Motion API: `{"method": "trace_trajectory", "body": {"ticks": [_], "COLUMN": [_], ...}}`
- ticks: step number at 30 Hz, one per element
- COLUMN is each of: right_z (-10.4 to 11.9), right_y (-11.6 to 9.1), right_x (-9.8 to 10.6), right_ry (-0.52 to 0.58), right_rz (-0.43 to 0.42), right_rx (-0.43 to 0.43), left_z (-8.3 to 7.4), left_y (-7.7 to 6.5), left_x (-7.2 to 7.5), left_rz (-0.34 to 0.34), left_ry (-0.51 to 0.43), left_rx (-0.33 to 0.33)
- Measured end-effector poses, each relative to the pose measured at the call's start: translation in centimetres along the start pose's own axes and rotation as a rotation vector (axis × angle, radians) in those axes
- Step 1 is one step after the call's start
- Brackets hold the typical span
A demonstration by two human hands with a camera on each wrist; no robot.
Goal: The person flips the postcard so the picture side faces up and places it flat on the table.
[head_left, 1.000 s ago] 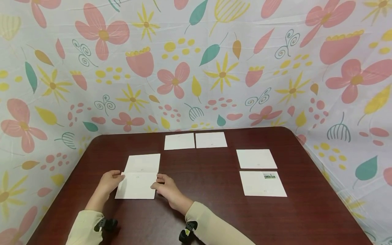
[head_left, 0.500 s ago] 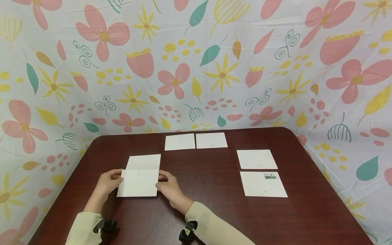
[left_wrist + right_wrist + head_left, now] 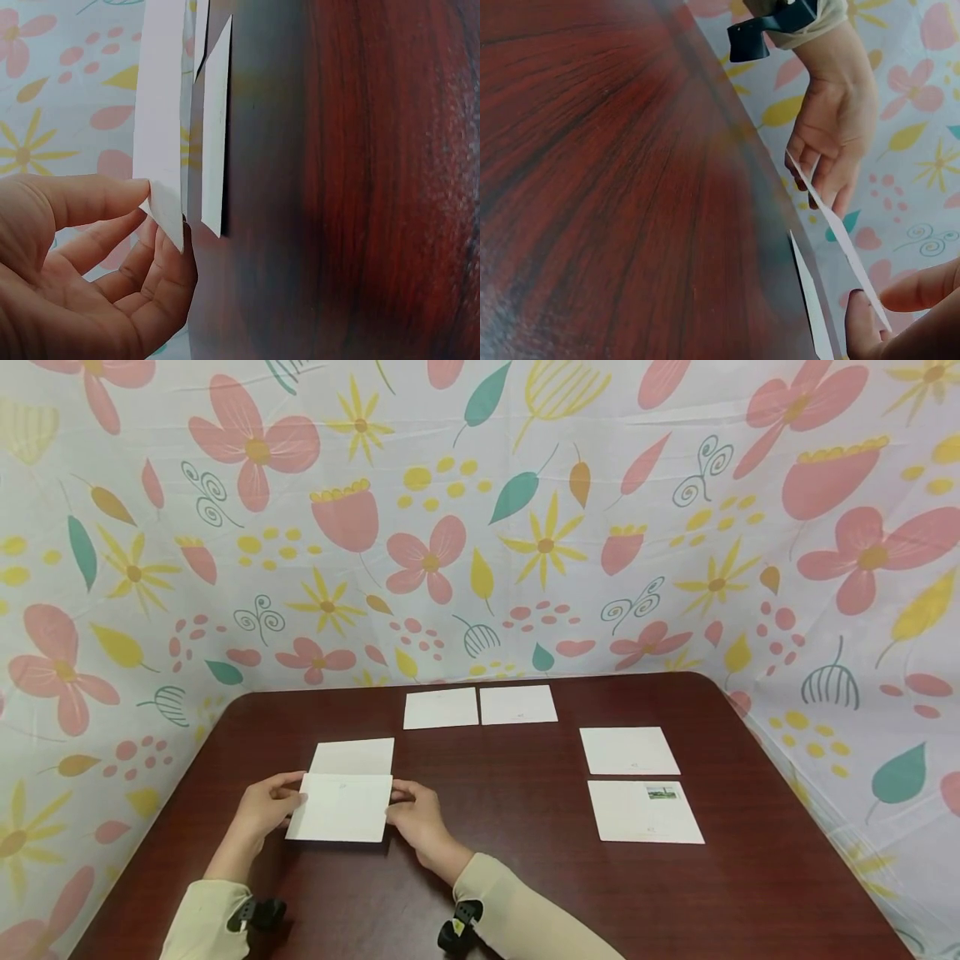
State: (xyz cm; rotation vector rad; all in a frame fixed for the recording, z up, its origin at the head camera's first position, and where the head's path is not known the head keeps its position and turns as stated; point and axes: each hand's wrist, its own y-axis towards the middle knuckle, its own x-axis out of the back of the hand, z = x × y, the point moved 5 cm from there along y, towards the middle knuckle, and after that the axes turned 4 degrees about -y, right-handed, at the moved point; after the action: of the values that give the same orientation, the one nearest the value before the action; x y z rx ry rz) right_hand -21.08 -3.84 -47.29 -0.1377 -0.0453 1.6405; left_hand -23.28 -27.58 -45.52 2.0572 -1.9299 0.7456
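A white card (image 3: pixel 342 810) is held between both hands, raised off the table at the left; small faint print shows near its top edge. My left hand (image 3: pixel 264 806) pinches its left edge, thumb on the near face and fingers behind, as the left wrist view shows. My right hand (image 3: pixel 420 820) pinches the right edge between thumb and fingers. Behind it a second white card (image 3: pixel 352 757) lies on the table, its lower part hidden by the raised one. In the right wrist view the held card (image 3: pixel 838 229) stands edge-on between the two hands.
Two white cards, a left one (image 3: pixel 440 707) and a right one (image 3: pixel 518 704), lie side by side at the table's far edge. At the right lie a blank card (image 3: pixel 629 750) and a card with a small printed picture (image 3: pixel 646 811). A flowered cloth (image 3: pixel 480 527) hangs behind the dark table (image 3: pixel 510 827).
The near card has risen off the table in both hands, overlapping more of the card behind it. A dark shadow now shows under its lower edge. The other cards have stayed put.
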Motion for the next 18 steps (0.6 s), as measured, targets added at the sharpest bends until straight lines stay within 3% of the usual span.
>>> {"method": "trace_trajectory", "body": {"ticks": [13, 18], "right_z": [-0.24, -0.17], "right_y": [0.14, 0.37], "right_x": [0.05, 0.08], "right_ry": [0.077, 0.052], "right_rz": [0.003, 0.013], "right_rx": [-0.006, 0.019], "left_z": [0.01, -0.02], "left_y": [-0.10, -0.17], "left_x": [0.16, 0.28], "left_rz": [-0.040, -0.042], "left_ry": [-0.001, -0.025], "left_rx": [0.014, 0.016]}}
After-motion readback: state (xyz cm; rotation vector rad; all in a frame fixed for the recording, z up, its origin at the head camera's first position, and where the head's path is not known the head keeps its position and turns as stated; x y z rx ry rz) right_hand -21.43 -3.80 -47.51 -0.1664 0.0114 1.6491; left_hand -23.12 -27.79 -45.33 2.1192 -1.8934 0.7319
